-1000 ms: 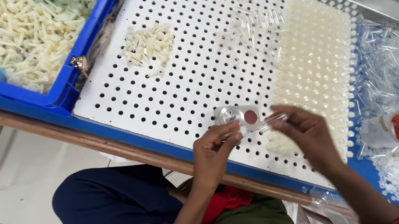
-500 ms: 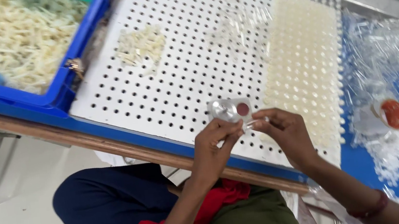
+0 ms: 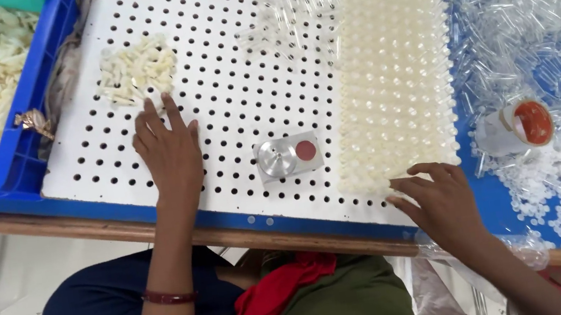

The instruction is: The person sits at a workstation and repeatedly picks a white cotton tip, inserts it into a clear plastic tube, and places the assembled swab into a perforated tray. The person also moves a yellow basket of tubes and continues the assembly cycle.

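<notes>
White perforated board [image 3: 227, 78] fills upper centre of the frame. Left hand [image 3: 168, 154] lies flat on it, fingers [image 3: 170, 111] spread, empty, tips just below a small pile of cream plastic pieces [image 3: 137, 69]. Right hand [image 3: 442, 205], lower right, open, fingertips touching the cream rack of tubes [image 3: 395, 70]. Small metal jig [image 3: 287, 155] sits between the hands.
</notes>
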